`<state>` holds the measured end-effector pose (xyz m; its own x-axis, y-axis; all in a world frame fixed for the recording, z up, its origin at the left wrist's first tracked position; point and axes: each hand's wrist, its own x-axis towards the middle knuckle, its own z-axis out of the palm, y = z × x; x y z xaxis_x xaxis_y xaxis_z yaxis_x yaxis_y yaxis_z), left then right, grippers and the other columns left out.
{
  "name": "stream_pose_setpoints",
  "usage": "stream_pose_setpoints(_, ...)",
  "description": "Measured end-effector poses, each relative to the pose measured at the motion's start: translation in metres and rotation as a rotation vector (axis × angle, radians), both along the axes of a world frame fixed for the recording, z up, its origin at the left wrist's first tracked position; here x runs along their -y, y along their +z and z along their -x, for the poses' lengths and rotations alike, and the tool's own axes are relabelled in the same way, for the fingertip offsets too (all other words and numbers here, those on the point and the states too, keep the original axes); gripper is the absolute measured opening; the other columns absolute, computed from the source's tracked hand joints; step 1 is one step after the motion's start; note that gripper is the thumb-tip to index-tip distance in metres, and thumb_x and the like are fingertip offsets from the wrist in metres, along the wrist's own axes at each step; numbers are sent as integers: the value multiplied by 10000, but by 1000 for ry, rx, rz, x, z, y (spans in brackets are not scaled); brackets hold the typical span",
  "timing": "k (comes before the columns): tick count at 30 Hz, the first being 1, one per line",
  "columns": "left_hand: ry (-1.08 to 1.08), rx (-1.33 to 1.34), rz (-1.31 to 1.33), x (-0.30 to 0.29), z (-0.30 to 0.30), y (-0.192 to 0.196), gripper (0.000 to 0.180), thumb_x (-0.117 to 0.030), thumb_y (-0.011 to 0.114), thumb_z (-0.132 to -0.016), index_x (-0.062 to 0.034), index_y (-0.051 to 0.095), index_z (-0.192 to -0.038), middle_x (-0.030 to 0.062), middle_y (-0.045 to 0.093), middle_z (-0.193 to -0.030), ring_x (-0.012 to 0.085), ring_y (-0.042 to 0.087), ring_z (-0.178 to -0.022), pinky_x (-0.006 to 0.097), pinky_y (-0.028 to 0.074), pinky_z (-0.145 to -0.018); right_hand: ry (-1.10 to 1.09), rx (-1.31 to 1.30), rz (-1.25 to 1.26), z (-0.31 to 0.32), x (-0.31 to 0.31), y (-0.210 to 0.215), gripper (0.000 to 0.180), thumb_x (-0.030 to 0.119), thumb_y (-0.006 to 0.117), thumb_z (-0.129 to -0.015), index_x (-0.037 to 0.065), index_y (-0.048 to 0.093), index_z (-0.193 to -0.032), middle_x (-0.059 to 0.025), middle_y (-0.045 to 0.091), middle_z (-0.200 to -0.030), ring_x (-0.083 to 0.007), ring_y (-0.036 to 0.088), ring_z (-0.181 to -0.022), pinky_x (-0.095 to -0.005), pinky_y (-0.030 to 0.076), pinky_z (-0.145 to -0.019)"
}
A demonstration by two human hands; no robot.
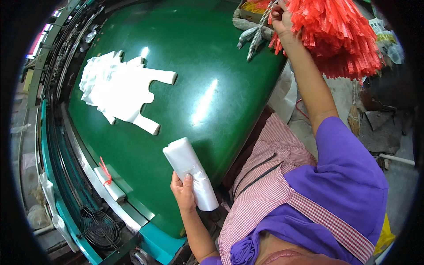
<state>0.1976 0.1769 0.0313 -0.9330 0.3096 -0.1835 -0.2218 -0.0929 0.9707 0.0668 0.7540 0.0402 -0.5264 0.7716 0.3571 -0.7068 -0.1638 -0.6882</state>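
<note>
My left hand (183, 192) is closed around a folded bundle of white plastic bags (190, 170), thumb on top, held by the near edge of the green table (176, 31). My right arm stretches to the far right, where my right hand (282, 20) has curled fingers at the left side of a thick hanging bunch of red plastic strips (335, 39). It looks closed on the strips, though the fingertips are partly hidden. Beside that hand hangs a twisted white rope (256, 42). A fanned stack of white vest-style plastic bags (126, 90) lies flat on the table's left half.
A white bundle (112, 187) tied with a red strip (105, 171) rests at the table's left edge. Beyond it run teal machine rails (48, 168) and a round black wire guard (100, 227). On the right, a broom (354, 117) stands near the floor clutter.
</note>
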Motion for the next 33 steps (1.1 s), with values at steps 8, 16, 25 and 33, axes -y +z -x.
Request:
stream_pose_setpoints(8, -72, 191, -216, -9, -4, 15, 481, -178, 722, -820, 43, 527, -1200, 117, 634, -1124, 198, 618, -979, 332, 476, -896, 545, 284, -1538, -64, 277, -28, 182, 84, 654, -686, 43, 698, -857, -143, 672, -1054, -301, 649, -897, -371, 513, -766)
stream_pose_setpoints(16, -102, -74, 295, 7, 36, 56, 363, -80, 655, -820, 62, 587, -1146, 118, 664, -1060, 191, 642, -940, 323, 504, -828, 1091, 193, -1500, -135, 307, 9, 222, 197, 619, -859, 3, 615, -752, -163, 634, -1008, -342, 588, -962, -447, 484, -784)
stream_pose_setpoints(25, 3, -762, 715, -50, 24, 14, 448, -34, 684, -803, 11, 571, -1234, 81, 612, -906, 180, 557, -843, 286, 451, -744, 1689, 595, -150, -71, 332, 17, 314, 180, 498, -942, -65, 627, -1090, -100, 638, -895, -131, 604, -736, -292, 542, -683)
stream_pose_setpoints(33, 151, -142, 129, -29, 26, -4, 96, -45, 648, -890, 18, 667, -960, 30, 651, -798, 60, 530, -614, 191, 431, -553, 589, -55, -1609, -104, 346, 11, 132, 155, 617, -785, 26, 634, -804, -129, 563, -1007, -279, 594, -893, -418, 537, -656)
